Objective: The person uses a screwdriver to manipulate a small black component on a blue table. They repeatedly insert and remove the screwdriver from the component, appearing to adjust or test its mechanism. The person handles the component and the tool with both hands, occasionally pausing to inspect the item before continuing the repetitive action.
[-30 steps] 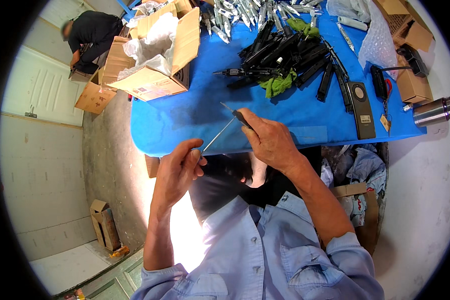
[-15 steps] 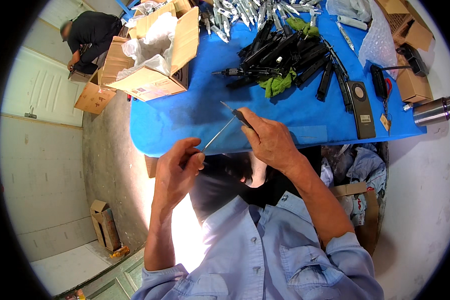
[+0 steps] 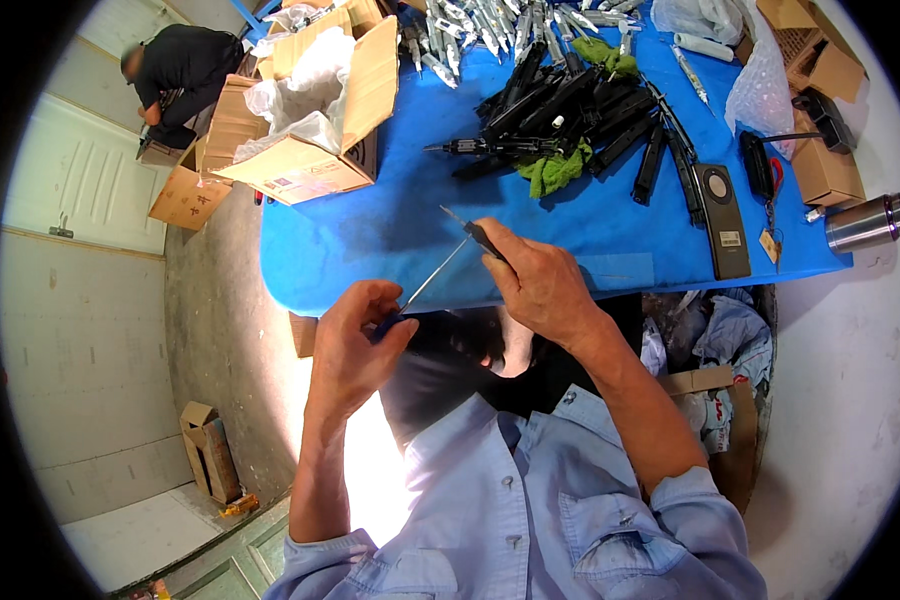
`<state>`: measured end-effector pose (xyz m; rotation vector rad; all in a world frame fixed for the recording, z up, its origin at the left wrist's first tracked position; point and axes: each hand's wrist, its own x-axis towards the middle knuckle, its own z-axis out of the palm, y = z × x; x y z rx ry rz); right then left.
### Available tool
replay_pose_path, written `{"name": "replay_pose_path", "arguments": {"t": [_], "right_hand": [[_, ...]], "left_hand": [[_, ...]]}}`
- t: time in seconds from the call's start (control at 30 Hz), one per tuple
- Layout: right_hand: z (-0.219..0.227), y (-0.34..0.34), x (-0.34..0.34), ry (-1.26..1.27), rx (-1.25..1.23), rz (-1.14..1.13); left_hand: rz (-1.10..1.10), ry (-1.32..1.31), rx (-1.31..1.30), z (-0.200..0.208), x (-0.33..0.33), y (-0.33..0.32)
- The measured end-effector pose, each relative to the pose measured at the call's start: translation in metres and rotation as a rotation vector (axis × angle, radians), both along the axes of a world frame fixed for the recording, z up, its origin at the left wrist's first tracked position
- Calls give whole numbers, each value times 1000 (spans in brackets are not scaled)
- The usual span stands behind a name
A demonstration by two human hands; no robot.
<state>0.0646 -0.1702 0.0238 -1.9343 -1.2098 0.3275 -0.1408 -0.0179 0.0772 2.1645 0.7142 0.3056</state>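
Note:
In my left hand (image 3: 353, 345) is a screwdriver (image 3: 438, 275), its blue handle mostly hidden by curled fingers and its thin steel shaft slanting up to the right. My right hand (image 3: 545, 288) grips a slim black part (image 3: 483, 238) with a thin metal end pointing up-left. The screwdriver's tip meets or passes close by this part; I cannot tell which. Both hands are above the near edge of the blue-covered table (image 3: 420, 225). Beyond them lies a heap of long black parts (image 3: 560, 105), with a green cloth (image 3: 555, 172) against its near side.
An open cardboard box (image 3: 300, 170) stands at the table's left. Many silver pieces (image 3: 485, 30) lie at the back. To the right are a flat dark device (image 3: 727, 225), a steel flask (image 3: 865, 222) and bubble wrap (image 3: 760, 90). Another person (image 3: 190, 75) bends over at the far left.
My left hand has rolled and its fingers shifted, so the blue handle now shows. The right hand has barely moved. The person at far left has shifted slightly.

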Motion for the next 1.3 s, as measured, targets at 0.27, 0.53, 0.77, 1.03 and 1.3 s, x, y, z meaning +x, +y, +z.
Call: {"name": "replay_pose_path", "arguments": {"t": [0.27,0.53,0.77,1.03,1.3], "right_hand": [[0,-1,0,2,7,-6],[-1,0,-1,-1,24,-19],[-2,0,-1,0,50,-18],[0,-1,0,35,17,-25],[-4,0,0,92,51,-38]], "left_hand": [[10,24,-159,4,1,2],[-22,32,-99,6,4,-1],[11,-4,32,0,4,-2],[9,36,-214,6,9,1],[-17,54,-221,8,4,5]]}}
